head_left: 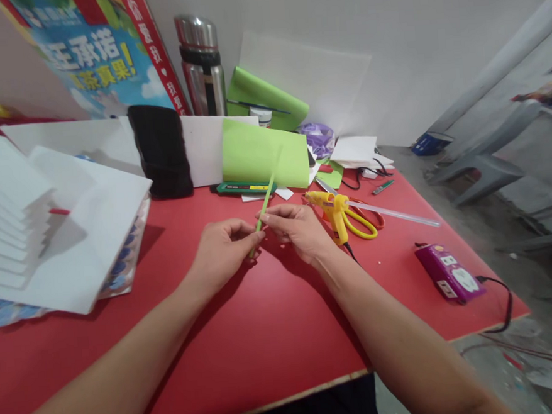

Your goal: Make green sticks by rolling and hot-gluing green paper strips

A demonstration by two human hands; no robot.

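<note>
A thin green strip (268,198) slants upward between my two hands, over the red table (275,333). My left hand (226,245) pinches its lower end between thumb and fingers. Just above that grip, my right hand (294,228) holds the strip with its thumb and fingertips. Behind the strip's upper end lies a sheet of green paper (248,152). A green cutter knife (241,188) rests at the paper's near edge. To the right of my right hand is a yellow glue gun (334,212) with a long clear glue stick in its back.
White layered boards (92,213) cover the left side. A black case (161,152) and a steel flask (202,67) stand at the back. Yellow-handled scissors (362,225) lie by the glue gun. A purple power box (448,270) with a cord sits near the right edge.
</note>
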